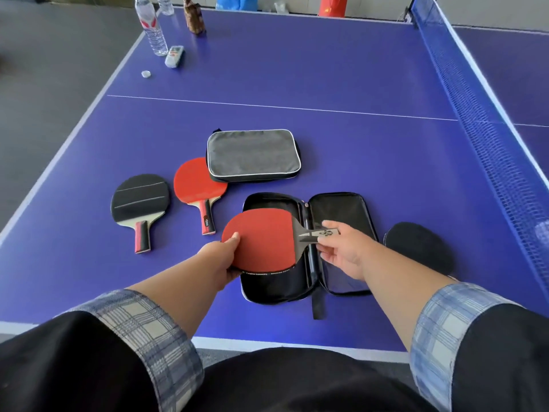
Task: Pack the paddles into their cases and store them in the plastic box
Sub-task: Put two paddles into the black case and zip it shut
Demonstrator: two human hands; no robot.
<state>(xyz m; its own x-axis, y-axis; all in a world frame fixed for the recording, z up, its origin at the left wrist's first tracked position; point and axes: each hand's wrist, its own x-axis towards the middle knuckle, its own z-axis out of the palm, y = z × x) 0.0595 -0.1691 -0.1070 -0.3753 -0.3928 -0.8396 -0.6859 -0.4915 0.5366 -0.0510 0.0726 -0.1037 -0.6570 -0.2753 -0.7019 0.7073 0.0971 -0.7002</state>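
Note:
A black case [341,209] lies unzipped and spread flat on the blue table. Over its left half I hold a red-faced paddle [264,239]: my left hand [221,260] grips the blade's left edge, my right hand [341,248] pinches the handle. Left of the case lie a second red paddle [194,185] and a black-faced paddle [139,199], both flat with handles toward me. A closed grey case [252,154] rests behind them, overlapping the red paddle's edge. A black paddle blade [421,249] lies right of the open case, partly hidden by my right forearm. No plastic box is in view.
The net [481,123] runs along the right side. At the far left corner stand two water bottles [153,28], a brown patterned bottle [194,17], a small remote-like device [174,56] and a white cap [146,74]. The table's near edge [282,343] is just before my body.

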